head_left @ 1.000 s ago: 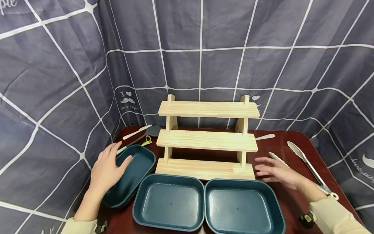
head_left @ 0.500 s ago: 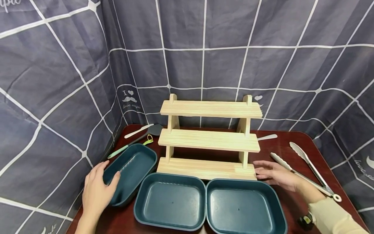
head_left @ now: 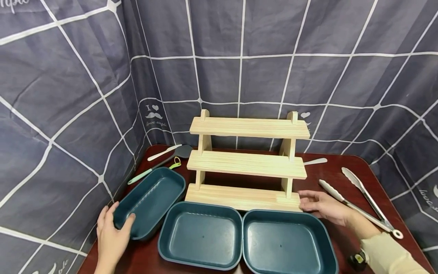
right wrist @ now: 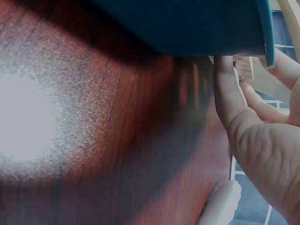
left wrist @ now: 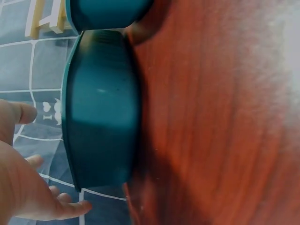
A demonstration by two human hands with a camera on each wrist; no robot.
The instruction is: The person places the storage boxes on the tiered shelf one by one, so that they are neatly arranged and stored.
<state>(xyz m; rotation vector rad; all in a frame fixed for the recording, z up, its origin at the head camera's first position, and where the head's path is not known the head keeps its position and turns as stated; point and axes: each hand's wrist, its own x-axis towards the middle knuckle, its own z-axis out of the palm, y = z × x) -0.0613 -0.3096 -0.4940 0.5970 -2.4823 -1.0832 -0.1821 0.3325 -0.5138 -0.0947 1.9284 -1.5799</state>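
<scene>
Fingers spread, my left hand (head_left: 113, 236) is beside the near-left end of a slanted dark-teal bin (head_left: 152, 203). The left wrist view shows that bin (left wrist: 103, 108) with the left hand (left wrist: 28, 178) a little apart from it. At the other side, my right hand (head_left: 325, 207) touches the right end of the lowest board of a three-tier wooden display shelf (head_left: 248, 163). In the right wrist view the right hand (right wrist: 267, 140) has its fingers extended, their tips partly hidden behind a teal bin (right wrist: 201, 28).
Two more teal bins, a left one (head_left: 202, 236) and a right one (head_left: 287, 243), stand side by side before the shelf. Tongs (head_left: 369, 205) lie right. A spatula (head_left: 161, 163), a white knife (head_left: 164, 153) and a green-handled item (head_left: 175, 164) lie back left. Grid-patterned cloth surrounds the table.
My left hand has moved back toward me, down along the left bin, uncovering the spatula handle. My right hand has come in against the shelf's end. The head view has shifted slightly.
</scene>
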